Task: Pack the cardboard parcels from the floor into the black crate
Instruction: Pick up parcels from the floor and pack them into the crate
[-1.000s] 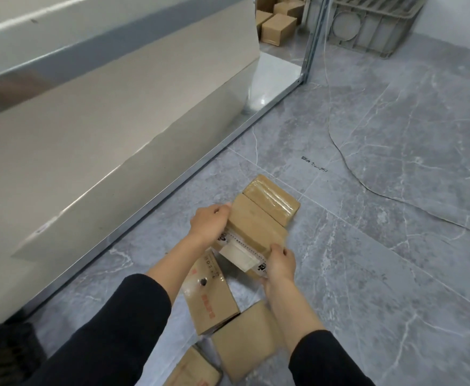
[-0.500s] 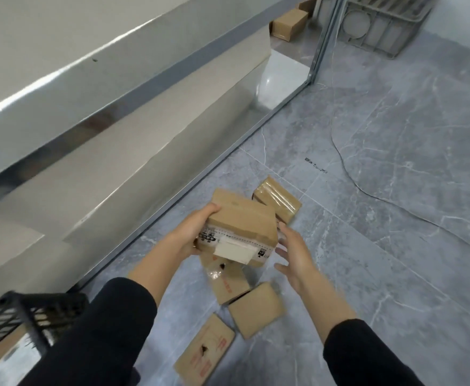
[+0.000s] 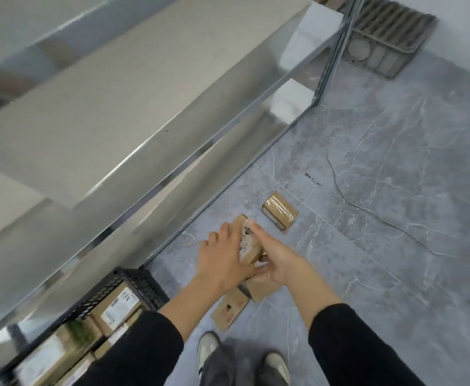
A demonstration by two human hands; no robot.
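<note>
1. A cardboard parcel [image 3: 247, 243] with a printed label is being held up off the floor between both hands, with the black crate [image 3: 133, 282] sitting down and to the left of it.
2. The left hand [image 3: 222, 257] is pressing flat against the parcel's left face, fingers spread and reaching over its top edge.
3. The right hand [image 3: 277, 261] is closing on the parcel's right side, thumb lying along the upper edge and fingers curling beneath, so both hands are clamping the one parcel.
4. The black crate is standing on the grey marbled floor [image 3: 395, 218], tucked against the foot of the metal shelving [image 3: 144, 151], and it is already holding several labelled parcels; blur is hiding the exact number.
5. Three more parcels are lying on the floor, all to the right of the crate: a taped parcel [image 3: 280, 213] well beyond the hands, a plain one [image 3: 263, 289] partly hidden under the hands, and a red-printed one [image 3: 229, 309] nearest the crate.
6. A thin cable [image 3: 337, 179] is trailing over the tiles, far right of the crate.
7. A grey slatted crate [image 3: 387, 37] is leaning at the wall, far beyond the black crate.
8. Two shoes [image 3: 208, 349] are showing just right of the crate, between two black sleeves [image 3: 353, 346].
</note>
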